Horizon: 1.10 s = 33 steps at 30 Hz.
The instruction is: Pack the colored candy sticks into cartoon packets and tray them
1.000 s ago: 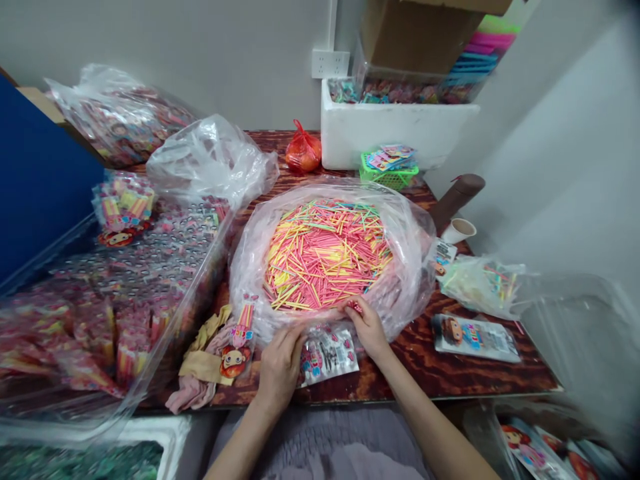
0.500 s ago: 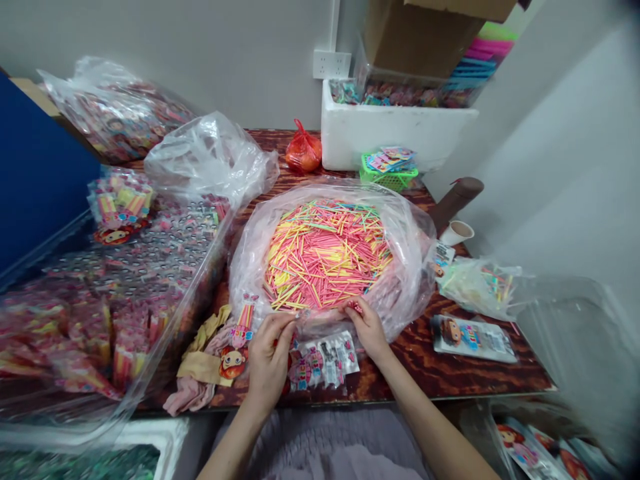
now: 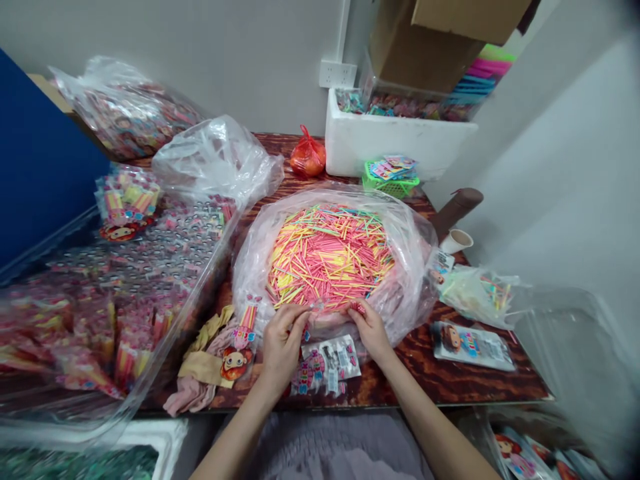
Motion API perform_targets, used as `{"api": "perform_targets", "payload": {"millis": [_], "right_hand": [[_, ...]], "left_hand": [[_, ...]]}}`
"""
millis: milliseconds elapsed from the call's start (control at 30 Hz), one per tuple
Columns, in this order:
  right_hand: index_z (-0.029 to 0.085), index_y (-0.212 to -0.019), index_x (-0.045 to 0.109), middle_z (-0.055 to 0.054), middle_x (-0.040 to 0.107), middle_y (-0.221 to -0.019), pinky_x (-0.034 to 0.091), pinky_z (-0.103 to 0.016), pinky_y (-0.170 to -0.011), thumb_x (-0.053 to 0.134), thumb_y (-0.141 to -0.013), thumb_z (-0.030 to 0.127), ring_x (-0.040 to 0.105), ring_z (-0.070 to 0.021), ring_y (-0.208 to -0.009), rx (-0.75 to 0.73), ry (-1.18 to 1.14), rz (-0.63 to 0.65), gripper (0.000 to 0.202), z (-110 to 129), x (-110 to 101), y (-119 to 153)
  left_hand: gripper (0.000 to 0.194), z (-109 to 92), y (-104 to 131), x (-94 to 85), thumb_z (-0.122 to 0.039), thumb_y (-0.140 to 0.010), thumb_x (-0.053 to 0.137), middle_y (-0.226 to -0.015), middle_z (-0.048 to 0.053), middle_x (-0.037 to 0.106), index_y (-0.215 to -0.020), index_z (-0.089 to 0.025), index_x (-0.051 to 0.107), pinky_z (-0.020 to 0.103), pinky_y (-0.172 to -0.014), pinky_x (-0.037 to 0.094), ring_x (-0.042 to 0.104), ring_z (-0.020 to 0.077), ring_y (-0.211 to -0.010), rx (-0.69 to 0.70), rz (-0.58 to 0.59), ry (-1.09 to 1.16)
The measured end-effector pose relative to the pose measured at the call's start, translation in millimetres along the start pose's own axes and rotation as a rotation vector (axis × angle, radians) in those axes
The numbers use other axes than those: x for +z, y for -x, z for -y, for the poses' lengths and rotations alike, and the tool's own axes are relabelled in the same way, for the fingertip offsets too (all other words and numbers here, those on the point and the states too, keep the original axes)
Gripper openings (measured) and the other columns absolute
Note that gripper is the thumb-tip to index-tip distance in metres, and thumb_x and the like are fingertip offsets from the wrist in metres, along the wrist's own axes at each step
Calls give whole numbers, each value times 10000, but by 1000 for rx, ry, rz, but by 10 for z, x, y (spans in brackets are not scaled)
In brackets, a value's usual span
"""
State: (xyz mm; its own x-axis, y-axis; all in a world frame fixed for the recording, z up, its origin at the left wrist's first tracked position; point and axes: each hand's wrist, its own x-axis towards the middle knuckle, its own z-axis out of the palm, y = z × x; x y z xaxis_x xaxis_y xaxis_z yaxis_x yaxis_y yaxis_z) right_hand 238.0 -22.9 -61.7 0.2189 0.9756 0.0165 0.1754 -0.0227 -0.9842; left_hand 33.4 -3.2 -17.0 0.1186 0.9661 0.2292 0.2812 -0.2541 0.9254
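Observation:
A large clear plastic bag [image 3: 253, 257] lies open on the table, heaped with thin pink, yellow and green sticks [image 3: 330, 257]. At its near edge, my left hand [image 3: 286, 340] is closed in a pinch, apparently on the clear end of a small printed packet. My right hand [image 3: 371, 330] pinches a red-patterned bit of that clear plastic between thumb and fingers. The packet's middle is hard to tell from the bag behind. Flat silver-and-clear printed packets [image 3: 330, 363] lie on the table between my wrists. A filled packet with a red-haired cartoon [image 3: 236, 363] rests left of my left hand.
Left stands a clear tray [image 3: 170, 337] full of filled packets. Cloth finger sleeves or rags [image 3: 200, 367] lie beside it. Rightward are a stack of packets [image 3: 473, 345], a paper cup [image 3: 456, 241] and a brown bottle [image 3: 459, 208]. Behind are a green basket [image 3: 393, 185] and foam box [image 3: 400, 141].
My left hand has shifted a little right and up, nearer to my right hand. My right hand stays almost in place, still pinching. The whole view has tilted slightly.

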Motion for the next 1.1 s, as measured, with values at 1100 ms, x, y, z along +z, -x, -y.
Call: {"api": "perform_targets", "payload": {"millis": [1100], "right_hand": [[220, -974, 651, -76, 678, -1179, 509, -363, -866, 654, -830, 426, 618, -238, -1086, 277, -464, 294, 252, 1104, 464, -41]], "left_hand": [[159, 28, 82, 22, -313, -817, 644, -849, 30, 684, -849, -176, 717, 264, -763, 484, 626, 169, -825, -289, -33, 366]]}}
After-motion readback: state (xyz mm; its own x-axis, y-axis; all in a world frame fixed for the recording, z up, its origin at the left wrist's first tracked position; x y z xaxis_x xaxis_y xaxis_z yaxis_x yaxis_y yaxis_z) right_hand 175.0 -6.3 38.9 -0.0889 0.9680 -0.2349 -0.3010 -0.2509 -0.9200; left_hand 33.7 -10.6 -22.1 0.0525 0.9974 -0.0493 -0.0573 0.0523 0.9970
